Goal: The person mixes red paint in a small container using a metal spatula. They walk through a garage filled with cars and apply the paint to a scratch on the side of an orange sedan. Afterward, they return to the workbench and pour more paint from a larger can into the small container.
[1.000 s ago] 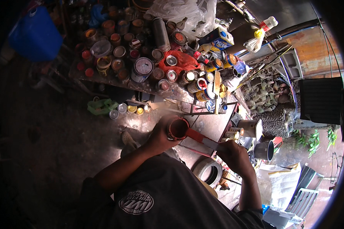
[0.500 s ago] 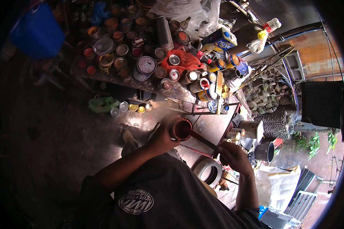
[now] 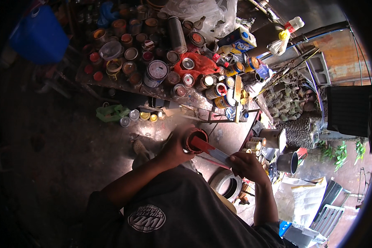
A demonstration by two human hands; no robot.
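Two bare hands at work over one small open can. Left hand point(image 3: 174, 145) wrapped round the small round metal can with red paint inside point(image 3: 195, 140), fingers closed on its side wall, mouth tipped toward the right. Probably light but rigid, slick where paint has run; best held round the wall, clear of the wet rim. Right of it, flat red-tipped stirring blade point(image 3: 213, 150) reaching from the can's mouth back to the right hand point(image 3: 246, 164), closed round its near end. Beyond both hands, cluttered table point(image 3: 186, 100) crowded with paint tins.
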